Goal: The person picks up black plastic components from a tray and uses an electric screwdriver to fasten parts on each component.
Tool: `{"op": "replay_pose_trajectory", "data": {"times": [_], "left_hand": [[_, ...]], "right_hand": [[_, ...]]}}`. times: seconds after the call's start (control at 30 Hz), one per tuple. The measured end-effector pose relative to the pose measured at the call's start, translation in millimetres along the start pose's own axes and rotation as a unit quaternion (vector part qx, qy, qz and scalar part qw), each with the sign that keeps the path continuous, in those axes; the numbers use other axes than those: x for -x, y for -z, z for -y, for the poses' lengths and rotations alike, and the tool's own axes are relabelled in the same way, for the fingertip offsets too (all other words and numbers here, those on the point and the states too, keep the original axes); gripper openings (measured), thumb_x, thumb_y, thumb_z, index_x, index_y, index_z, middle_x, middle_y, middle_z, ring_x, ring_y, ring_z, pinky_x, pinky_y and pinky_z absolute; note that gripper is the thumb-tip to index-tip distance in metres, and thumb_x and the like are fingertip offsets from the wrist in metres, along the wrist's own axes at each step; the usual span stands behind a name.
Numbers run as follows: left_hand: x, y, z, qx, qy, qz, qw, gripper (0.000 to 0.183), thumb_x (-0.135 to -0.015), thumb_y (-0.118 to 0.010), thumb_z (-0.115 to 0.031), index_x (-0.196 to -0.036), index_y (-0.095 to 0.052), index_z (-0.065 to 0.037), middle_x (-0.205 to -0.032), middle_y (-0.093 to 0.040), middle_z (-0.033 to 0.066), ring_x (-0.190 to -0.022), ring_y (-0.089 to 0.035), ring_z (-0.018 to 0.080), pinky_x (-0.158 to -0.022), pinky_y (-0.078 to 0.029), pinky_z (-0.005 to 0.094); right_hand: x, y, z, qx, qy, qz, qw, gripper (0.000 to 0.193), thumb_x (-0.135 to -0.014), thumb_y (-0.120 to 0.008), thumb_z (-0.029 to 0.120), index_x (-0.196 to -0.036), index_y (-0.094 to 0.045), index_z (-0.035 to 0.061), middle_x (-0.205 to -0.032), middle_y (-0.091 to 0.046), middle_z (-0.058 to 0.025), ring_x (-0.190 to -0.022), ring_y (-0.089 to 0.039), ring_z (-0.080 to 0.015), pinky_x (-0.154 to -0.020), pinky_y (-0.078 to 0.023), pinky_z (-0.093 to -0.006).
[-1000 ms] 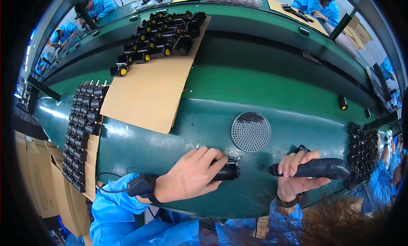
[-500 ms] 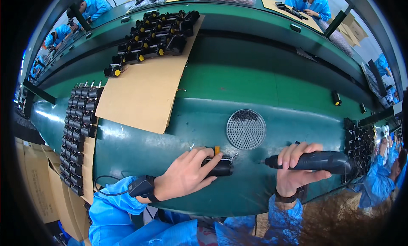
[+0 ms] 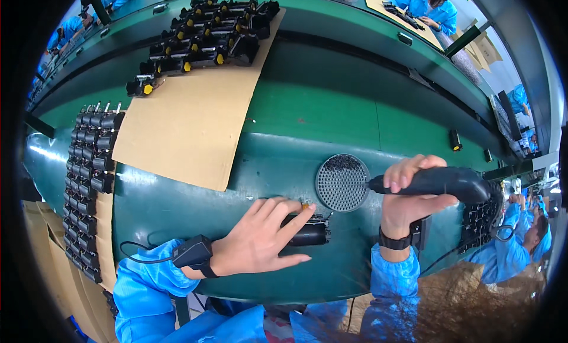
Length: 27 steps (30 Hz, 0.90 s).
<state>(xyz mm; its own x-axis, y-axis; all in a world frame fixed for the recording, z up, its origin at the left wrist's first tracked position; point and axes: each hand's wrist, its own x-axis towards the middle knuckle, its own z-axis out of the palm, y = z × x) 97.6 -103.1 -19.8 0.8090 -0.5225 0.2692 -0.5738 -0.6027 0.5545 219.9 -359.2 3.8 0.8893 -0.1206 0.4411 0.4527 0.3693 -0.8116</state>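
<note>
My left hand [image 3: 257, 239] lies open beside a black cylindrical part [image 3: 312, 232] on the table. Its fingers are stretched out, with the index fingertip at a small orange tab [image 3: 305, 206] on the part's far side; the thumb points free along the near side. The palm and fingers hide the part's left end. In my right hand [image 3: 408, 192] is a black electric screwdriver [image 3: 452, 185], held sideways with its tip pointing left. That tip is at the right rim of a round grey dish [image 3: 342, 192] full of small holes, with dark screws heaped at its far side.
Rows of black cylindrical parts [image 3: 89, 189] stand at the left. Black assemblies with yellow ends [image 3: 207, 41] sit on a cardboard sheet [image 3: 183, 130]. More black parts [image 3: 476, 221] are stacked at the right, and a loose one [image 3: 454, 140] lies farther back. Co-workers in blue [image 3: 435, 8] sit around.
My right hand has moved the screwdriver up and away from me, to the dish. My left fingers have loosened and spread over the black part. The whole view has shifted slightly.
</note>
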Motion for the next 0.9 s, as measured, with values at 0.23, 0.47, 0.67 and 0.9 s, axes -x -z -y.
{"op": "replay_pose_trajectory", "data": {"times": [0.23,0.47,0.67,0.9], "left_hand": [[-90.1,4.4,-14.7,-0.11,0.013,-0.061,0.992,0.096,-0.088,-0.078,-0.059,-0.152,-0.05,0.007,-0.14,-0.053,0.0226,-0.12,-0.057,0.0381,-0.097,-0.051,0.0473],[-145.8,-43.9,-6.4,-0.188,0.063,0.058,0.978,0.093,-0.078,-0.085,-0.055,-0.135,-0.058,0.013,-0.113,-0.059,0.0163,-0.11,-0.058,0.0328,-0.081,-0.057,0.0444],[-151.1,-26.5,11.0,-0.114,-0.091,0.203,0.968,0.085,-0.074,-0.085,-0.036,-0.143,-0.057,0.005,-0.129,-0.059,0.0168,-0.126,-0.056,0.0357,-0.103,-0.051,0.0525],[-141.6,-3.8,20.9,-0.058,-0.076,0.179,0.979,0.1,-0.07,-0.093,-0.025,-0.157,-0.048,-0.007,-0.162,-0.044,0.018,-0.154,-0.036,0.0388,-0.124,-0.034,0.0561]], "right_hand": [[-3.9,21.5,10.1,-0.017,0.069,-0.012,0.997,0.087,-0.091,-0.041,0.095,-0.109,-0.05,0.0096,-0.069,-0.052,-0.004,-0.051,-0.05,-0.015,-0.045,-0.043,-0.03],[1.4,26.1,12.4,-0.057,0.055,-0.005,0.997,0.087,-0.091,-0.044,0.094,-0.11,-0.05,0.0096,-0.071,-0.052,-0.0051,-0.053,-0.051,-0.0165,-0.048,-0.045,-0.032],[1.1,23.1,18.7,-0.047,0.046,-0.016,0.998,0.087,-0.091,-0.044,0.093,-0.11,-0.05,0.0086,-0.072,-0.053,-0.0045,-0.054,-0.053,-0.0161,-0.05,-0.047,-0.0323],[1.5,25.3,19.2,-0.048,0.044,-0.027,0.998,0.087,-0.091,-0.044,0.093,-0.11,-0.05,0.0084,-0.071,-0.052,-0.005,-0.052,-0.052,-0.0165,-0.049,-0.046,-0.0319]]}}
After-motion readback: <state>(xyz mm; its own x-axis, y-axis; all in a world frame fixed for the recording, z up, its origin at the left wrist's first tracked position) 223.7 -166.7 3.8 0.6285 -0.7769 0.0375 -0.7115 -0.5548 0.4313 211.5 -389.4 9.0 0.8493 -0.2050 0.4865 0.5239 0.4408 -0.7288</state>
